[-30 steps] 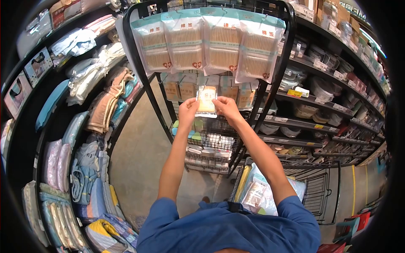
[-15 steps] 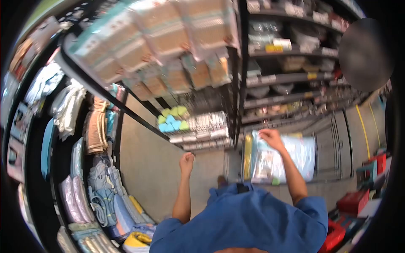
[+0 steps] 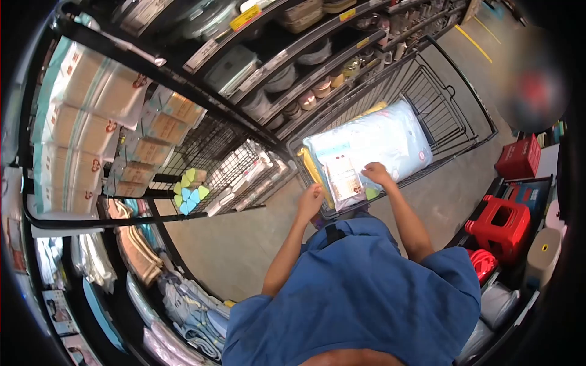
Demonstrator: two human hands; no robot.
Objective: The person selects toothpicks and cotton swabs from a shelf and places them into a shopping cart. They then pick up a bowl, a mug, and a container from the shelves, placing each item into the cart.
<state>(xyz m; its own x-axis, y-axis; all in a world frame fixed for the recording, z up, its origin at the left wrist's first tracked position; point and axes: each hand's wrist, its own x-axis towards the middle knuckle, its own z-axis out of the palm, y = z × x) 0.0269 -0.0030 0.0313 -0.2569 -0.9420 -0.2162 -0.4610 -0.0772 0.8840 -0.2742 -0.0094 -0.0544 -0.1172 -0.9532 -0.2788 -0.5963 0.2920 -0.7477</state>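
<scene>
Worn on the head, looking steeply down and forward through a fisheye lens, dark at the round edges. Tilted, so the floor (image 3: 244, 244) runs diagonally. Nearest, at the bottom: blue shirt (image 3: 360, 293) and both forearms. At arm's length, mid-frame: left hand (image 3: 310, 201) and right hand (image 3: 377, 174) at the cart (image 3: 452, 116). Left and bent by the lens: wire rack (image 3: 201, 146). Above, farther off: shelves (image 3: 305, 49). Right edge: red stool (image 3: 497, 222). Only one view, so nothing shared.

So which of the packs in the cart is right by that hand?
The small clear pack lying on the big pale-blue pillow pack; the right hand sits at its edge.
</scene>
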